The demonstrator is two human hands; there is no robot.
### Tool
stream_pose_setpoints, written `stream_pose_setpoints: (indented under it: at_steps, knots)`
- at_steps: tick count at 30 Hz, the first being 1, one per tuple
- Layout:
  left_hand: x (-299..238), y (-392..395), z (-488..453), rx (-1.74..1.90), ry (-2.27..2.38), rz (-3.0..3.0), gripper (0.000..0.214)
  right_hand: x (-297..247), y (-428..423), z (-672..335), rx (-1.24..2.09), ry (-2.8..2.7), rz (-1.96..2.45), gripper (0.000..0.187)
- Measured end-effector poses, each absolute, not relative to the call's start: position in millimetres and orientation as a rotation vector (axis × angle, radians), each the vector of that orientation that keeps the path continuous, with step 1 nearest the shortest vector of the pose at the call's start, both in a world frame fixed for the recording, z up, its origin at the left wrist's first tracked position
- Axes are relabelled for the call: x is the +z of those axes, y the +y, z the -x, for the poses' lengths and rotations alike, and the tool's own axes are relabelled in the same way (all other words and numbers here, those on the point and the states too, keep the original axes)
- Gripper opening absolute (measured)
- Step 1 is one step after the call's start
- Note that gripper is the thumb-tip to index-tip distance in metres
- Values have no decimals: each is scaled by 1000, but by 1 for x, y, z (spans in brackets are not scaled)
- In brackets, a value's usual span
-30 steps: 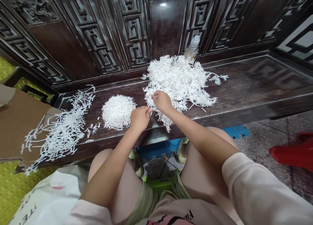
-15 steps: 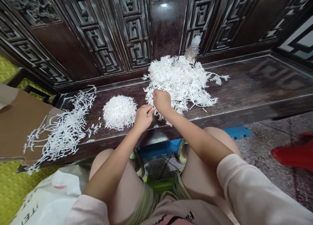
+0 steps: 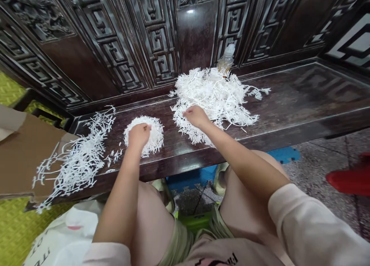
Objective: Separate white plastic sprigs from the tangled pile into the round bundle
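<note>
My left hand (image 3: 138,135) is over the small round heap of white plastic bits (image 3: 153,132) on the dark wooden bench (image 3: 289,104), fingers curled closed; what they hold is hidden. My right hand (image 3: 195,116) rests closed on the near edge of the big pile of white branched plastic pieces (image 3: 215,94), pinching into it. A loose spread of bare white stems (image 3: 81,158) lies at the bench's left end.
A bottle (image 3: 227,58) stands behind the big pile against the carved wooden back. A cardboard box (image 3: 20,154) sits at the left, a white bag (image 3: 63,239) below it, a red object (image 3: 349,179) on the floor at right.
My left hand moved left from beside my right hand to over the small round heap. My right hand stayed at the big pile's near edge.
</note>
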State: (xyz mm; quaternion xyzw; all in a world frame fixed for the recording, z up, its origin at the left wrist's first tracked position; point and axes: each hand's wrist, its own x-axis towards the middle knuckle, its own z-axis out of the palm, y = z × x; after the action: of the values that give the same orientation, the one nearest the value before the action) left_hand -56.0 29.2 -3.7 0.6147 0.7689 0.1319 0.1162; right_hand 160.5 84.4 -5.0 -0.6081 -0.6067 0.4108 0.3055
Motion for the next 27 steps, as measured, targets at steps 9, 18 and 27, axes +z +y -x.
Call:
stream_pose_setpoints:
  at_steps: [9, 18, 27]
  knots:
    - [-30, 34, 95, 135, 2577, -1425, 39, -11, 74, -146, 1078, -1719, 1547, 25]
    - [1, 7, -4, 688, 2069, -2197, 47, 3, 69, -150, 824, -1684, 1585, 25]
    - [-18, -11, -49, 561, 2177, -2273, 37, 3, 70, -149, 904, -1651, 1510, 30]
